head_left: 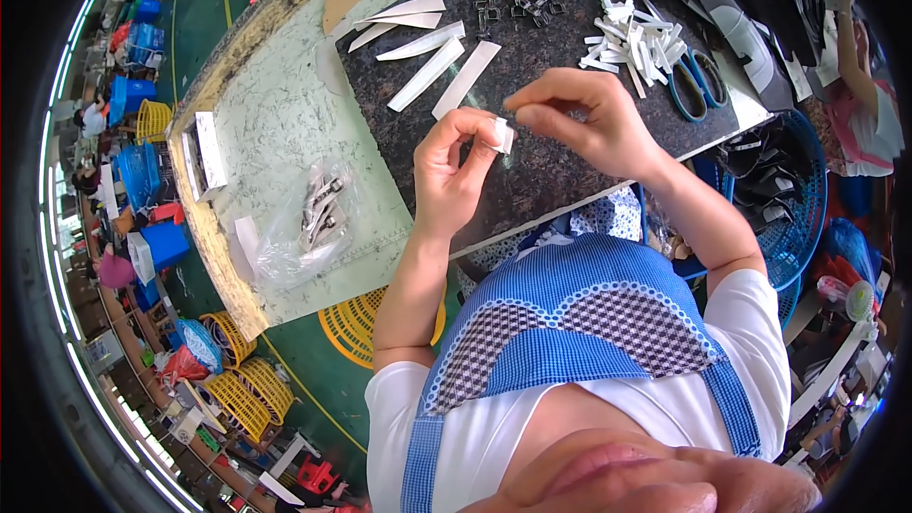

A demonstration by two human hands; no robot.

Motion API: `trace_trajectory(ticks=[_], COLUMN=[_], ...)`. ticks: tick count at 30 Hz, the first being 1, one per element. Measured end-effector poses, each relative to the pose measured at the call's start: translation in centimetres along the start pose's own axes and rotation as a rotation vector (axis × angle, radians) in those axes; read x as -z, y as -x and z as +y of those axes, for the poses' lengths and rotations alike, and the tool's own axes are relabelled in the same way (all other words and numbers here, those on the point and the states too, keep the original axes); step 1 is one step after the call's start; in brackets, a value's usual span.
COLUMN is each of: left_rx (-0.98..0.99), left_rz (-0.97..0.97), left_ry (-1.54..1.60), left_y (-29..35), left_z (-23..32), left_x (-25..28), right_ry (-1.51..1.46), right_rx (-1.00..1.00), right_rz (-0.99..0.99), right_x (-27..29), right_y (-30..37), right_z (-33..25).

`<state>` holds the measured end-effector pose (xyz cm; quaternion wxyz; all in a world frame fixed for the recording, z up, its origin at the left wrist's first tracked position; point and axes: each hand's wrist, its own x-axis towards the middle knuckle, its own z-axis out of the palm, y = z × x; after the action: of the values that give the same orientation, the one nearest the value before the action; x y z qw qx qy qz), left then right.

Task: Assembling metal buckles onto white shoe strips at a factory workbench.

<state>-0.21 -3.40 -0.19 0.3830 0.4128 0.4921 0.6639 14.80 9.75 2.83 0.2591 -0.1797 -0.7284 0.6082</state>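
Between the thumb and index finger of my left hand (448, 171) is a small folded white strip (503, 136). My right hand (594, 119) hovers just to its right, thumb and forefinger pinched together; whatever is between them is too small to make out. Both hands are above a dark speckled slab (541, 185). Longer white strips (467, 79) lie beyond my left hand. Dark metal buckles (518, 2) sit in a group at the far side. Past my right hand are a heap of short white strips (638, 43) and blue-handled scissors (692, 93).
On the pale table surface at left, a clear plastic bag (328, 218) holds buckled straps, near a small white open box (205, 157). Dark cut pieces (731, 24) crowd the far right. A blue basket (809, 195) stands beside the table, and another person (864, 104) is at right.
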Motion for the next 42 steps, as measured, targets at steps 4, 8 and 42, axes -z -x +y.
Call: trace_trajectory(ticks=[4, 8, 42], left_rx=[0.022, -0.021, 0.062], left_rz=[-0.089, -0.187, -0.333], left_ry=[-0.043, -0.223, -0.253], left_y=[0.3, -0.1, 1.3], left_z=[0.4, 1.9, 2.9], left_x=[0.2, -0.1, -0.2], right_ry=[0.284, 0.377, -0.002], right_rx=[0.305, 0.321, -0.197], right_rz=[-0.192, -0.332, -0.229], right_x=[1.3, 1.8, 0.1], right_y=[-0.9, -0.7, 1.0], right_z=[-0.6, -1.1, -0.4])
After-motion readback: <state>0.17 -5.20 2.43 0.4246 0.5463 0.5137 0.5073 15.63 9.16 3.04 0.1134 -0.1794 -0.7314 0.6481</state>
